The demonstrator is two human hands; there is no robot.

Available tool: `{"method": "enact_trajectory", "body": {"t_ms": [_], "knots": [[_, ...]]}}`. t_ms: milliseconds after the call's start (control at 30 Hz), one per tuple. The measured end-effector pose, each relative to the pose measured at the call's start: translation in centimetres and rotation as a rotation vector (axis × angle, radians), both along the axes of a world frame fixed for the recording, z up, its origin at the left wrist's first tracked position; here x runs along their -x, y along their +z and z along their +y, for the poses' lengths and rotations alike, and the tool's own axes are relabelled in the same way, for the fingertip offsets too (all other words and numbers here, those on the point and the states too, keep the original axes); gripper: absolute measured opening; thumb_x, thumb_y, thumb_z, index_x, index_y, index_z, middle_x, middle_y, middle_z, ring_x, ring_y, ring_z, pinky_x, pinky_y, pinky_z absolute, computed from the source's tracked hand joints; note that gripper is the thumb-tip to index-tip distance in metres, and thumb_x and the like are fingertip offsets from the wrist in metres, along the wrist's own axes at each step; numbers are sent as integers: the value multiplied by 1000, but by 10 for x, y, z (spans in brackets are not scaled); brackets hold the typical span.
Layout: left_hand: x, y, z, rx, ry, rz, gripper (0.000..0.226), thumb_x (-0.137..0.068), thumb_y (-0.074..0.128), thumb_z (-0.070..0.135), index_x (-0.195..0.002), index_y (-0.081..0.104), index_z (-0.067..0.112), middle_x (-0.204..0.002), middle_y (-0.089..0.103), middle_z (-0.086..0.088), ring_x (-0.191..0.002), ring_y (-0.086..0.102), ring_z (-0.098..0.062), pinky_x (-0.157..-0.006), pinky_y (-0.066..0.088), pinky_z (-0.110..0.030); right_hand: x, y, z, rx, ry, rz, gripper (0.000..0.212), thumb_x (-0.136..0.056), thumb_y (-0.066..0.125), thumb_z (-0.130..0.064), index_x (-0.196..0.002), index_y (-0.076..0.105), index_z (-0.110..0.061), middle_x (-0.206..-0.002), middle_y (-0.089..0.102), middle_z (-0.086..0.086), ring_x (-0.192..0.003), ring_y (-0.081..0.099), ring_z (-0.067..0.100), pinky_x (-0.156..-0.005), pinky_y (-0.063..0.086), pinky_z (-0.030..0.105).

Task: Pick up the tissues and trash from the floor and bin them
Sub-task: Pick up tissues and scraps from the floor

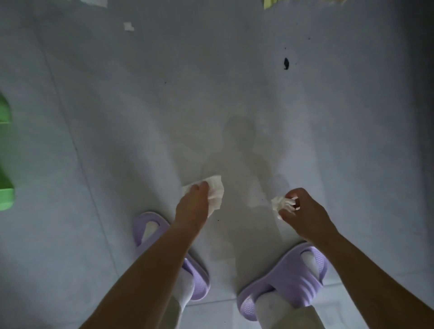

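Observation:
I look straight down at a pale tiled floor. My left hand (193, 206) holds a flat white tissue (215, 193) that spreads out past my fingers. My right hand (305, 212) is closed on a small crumpled white tissue (279, 204) pinched at my fingertips. Both hands hang low above the floor in front of my feet. A small white paper scrap (128, 26) lies on the floor far ahead at the upper left. A yellow-green piece of trash (270, 3) shows at the top edge, and another white piece (97, 2) is cut off at the top left.
My feet in lilac slippers (281, 279) and white socks stand at the bottom of the view. A green plastic object (5, 159) sits at the left edge. A dark blotch (286, 63) marks the floor at the upper right.

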State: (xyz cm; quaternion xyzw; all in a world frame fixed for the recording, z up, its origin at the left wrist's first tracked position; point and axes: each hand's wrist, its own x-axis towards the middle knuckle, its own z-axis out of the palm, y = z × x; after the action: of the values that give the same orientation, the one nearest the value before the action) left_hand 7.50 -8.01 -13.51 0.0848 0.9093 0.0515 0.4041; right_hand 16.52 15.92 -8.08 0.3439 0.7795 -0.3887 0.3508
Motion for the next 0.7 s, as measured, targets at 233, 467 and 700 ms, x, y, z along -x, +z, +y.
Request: {"method": "enact_trajectory", "body": {"t_ms": [233, 467, 700], "knots": [[54, 63, 16, -142, 238, -113, 14, -79, 53, 9, -92, 58, 8, -97, 67, -14, -93, 61, -32, -71, 39, -28, 25, 57, 6, -40, -102, -6, 28, -75, 71, -30, -92, 49, -24, -82, 61, -3, -72, 59, 19, -60, 37, 26], [122, 204, -19, -321, 601, -145, 11, -77, 59, 3, -71, 52, 9, -65, 56, -8, -52, 61, -18, -46, 49, -22, 91, 184, -1, -45, -377, 78, 22, -75, 75, -22, -79, 54, -24, -68, 68, -1, -57, 64, 17, -59, 46, 28], [222, 318, -47, -445, 904, -52, 12, -75, 62, 5, -70, 52, 7, -65, 53, -10, -53, 52, -22, -51, 49, -29, 191, 287, 13, -110, -403, 175, 18, -74, 74, -17, -86, 61, -20, -78, 67, 3, -74, 64, 22, -72, 46, 31]]}}
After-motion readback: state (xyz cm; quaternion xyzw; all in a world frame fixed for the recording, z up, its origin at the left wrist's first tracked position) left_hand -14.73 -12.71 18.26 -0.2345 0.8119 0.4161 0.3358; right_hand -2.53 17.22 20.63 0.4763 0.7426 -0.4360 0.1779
